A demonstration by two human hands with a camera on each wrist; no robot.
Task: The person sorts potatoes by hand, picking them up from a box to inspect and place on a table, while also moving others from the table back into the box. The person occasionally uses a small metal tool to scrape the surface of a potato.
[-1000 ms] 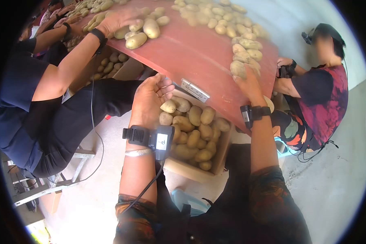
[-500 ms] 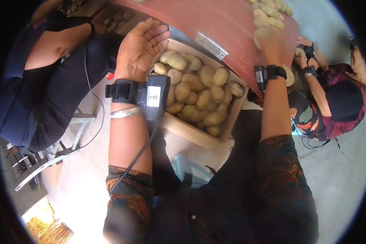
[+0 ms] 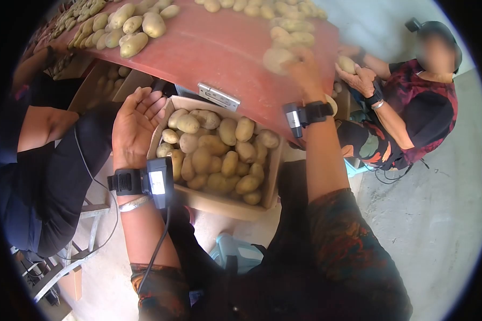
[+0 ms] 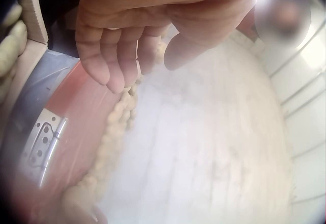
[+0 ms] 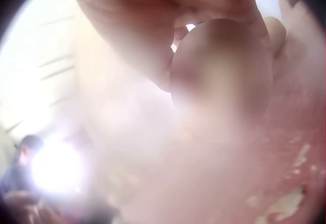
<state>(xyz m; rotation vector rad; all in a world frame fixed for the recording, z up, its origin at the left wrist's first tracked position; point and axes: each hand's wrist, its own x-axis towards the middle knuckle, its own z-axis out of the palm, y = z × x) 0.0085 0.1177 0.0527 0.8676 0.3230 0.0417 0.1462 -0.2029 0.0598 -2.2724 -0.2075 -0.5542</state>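
Observation:
My right hand (image 3: 303, 77) grips a potato (image 3: 277, 61) over the red tabletop, at the near end of a row of potatoes. In the right wrist view this potato (image 5: 221, 81) is a blurred round shape between thumb and fingers. My left hand (image 3: 136, 128) is turned palm up with nothing in it, fingers loosely bent, beside the left wall of a cardboard box. The left wrist view shows the same hand (image 4: 147, 30) with relaxed fingers and thumb apart. Several potatoes (image 3: 214, 144) fill the box (image 3: 219, 206), which stands below the table edge.
The red table (image 3: 198, 61) has a metal hinge (image 3: 218, 96) on its near edge. More potatoes (image 3: 134, 27) lie in a heap at the back left. At the right, a seated person (image 3: 412, 101) holds a potato (image 3: 346, 65). Another person's leg (image 3: 85, 144) is close on the left.
The head view dipped and rose again, shifting the scene left. My right hand has drawn a potato away from the row's end. My left hand has moved outward along the box, staying palm up.

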